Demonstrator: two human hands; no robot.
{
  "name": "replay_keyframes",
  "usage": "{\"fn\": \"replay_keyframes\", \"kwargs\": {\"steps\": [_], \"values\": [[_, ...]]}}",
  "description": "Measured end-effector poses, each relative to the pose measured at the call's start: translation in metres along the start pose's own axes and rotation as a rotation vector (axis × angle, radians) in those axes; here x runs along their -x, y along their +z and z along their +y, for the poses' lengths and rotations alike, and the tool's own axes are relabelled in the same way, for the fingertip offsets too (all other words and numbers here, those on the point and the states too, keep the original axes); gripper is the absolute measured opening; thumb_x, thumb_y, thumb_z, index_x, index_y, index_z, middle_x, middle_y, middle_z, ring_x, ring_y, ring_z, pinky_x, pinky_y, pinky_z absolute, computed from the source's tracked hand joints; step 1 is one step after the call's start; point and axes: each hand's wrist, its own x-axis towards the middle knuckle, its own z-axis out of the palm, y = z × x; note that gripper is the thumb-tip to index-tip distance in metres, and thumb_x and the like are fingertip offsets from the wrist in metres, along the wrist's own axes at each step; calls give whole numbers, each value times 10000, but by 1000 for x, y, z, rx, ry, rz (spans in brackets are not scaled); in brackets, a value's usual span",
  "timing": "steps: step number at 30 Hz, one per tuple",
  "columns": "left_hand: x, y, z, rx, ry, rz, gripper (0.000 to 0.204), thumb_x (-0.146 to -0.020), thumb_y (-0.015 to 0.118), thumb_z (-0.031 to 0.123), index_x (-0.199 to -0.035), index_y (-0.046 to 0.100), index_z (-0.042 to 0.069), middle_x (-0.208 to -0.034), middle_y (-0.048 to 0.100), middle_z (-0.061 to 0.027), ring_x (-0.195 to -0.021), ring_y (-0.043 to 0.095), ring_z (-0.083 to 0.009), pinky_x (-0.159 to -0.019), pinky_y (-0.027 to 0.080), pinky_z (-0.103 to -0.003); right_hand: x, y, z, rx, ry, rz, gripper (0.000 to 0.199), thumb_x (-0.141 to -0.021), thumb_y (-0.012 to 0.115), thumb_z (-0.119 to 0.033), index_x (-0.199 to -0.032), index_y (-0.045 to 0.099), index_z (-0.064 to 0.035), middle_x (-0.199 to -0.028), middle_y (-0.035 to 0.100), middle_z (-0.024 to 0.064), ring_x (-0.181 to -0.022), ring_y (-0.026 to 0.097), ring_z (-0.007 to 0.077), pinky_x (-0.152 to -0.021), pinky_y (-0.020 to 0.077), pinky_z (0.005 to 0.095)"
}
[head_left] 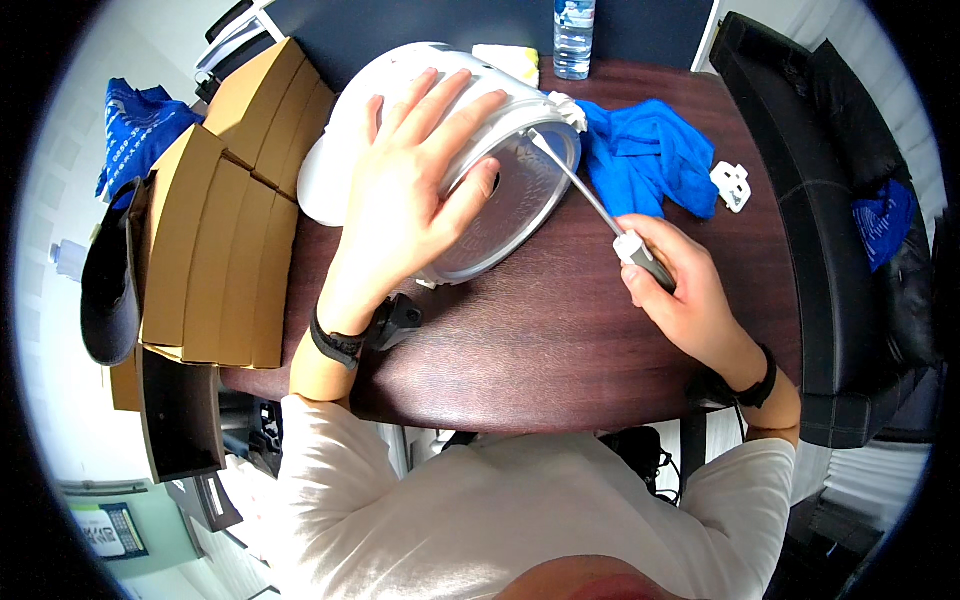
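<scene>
Housing (345, 130) on counter (600, 350); left fingers (463, 123) splayed on it, grasping nothing; right fingers (658, 235) grip screwdriver (600, 210), tip at rim; bracket (735, 190) lies apart; clear panel (535, 195) in place; work apparently midway

On the dark wooden desk (560, 350), a rounded white housing (330, 180) with a clear round panel (520, 215) is placed toward the far left corner. The housing is covered in part by the spread left hand (397, 200). A screwdriver (630, 246) is gripped by its handle in the right hand (690, 290), its tip directed at the panel's rim; whether contact is made cannot be confirmed. A crumpled blue cloth (650, 150) is noted beside the housing, a white plastic piece (735, 187) near the right edge, and an upright bottle (573, 45) at the far edge.
</scene>
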Motion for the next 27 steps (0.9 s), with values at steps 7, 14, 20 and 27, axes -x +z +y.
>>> {"fn": "replay_keyframes", "kwargs": {"steps": [7,14,20,27], "values": [[0,-1,1,-10,-3,-5,490,-885,611,285,-1359,590,164,-1455,509,-126,-1404,392,-350,-1152,188,-537,1,1,-4,-14,-11,-17,333,-900,624,-31,-1221,559,28,-996,629,131,-871,626,199,-783,492,316],[0,0,1,-11,-1,1,489,-882,616,283,-1357,592,167,-1449,515,-126,-1399,399,-348,-1151,190,-537,2,-1,-8,67,-34,-3,343,-906,617,-23,-1239,548,20,-976,643,143,-865,648,219,-790,501,329],[1,2,3,-43,-10,15,522,-864,635,273,-1372,573,167,-1450,504,-138,-1392,405,-361,-1133,225,-580,4,-2,-21,64,13,41,351,-900,642,-27,-1216,491,-5,-938,659,143,-827,669,233,-732,513,341],[1,16,15,-121,-60,82,549,-859,635,232,-1393,534,154,-1443,482,-174,-1377,401,-397,-1101,244,-648,-3,-3,-31,139,-14,80,277,-906,641,-38,-1130,479,-19,-878,657,157,-778,684,272,-674,513,357]]}}
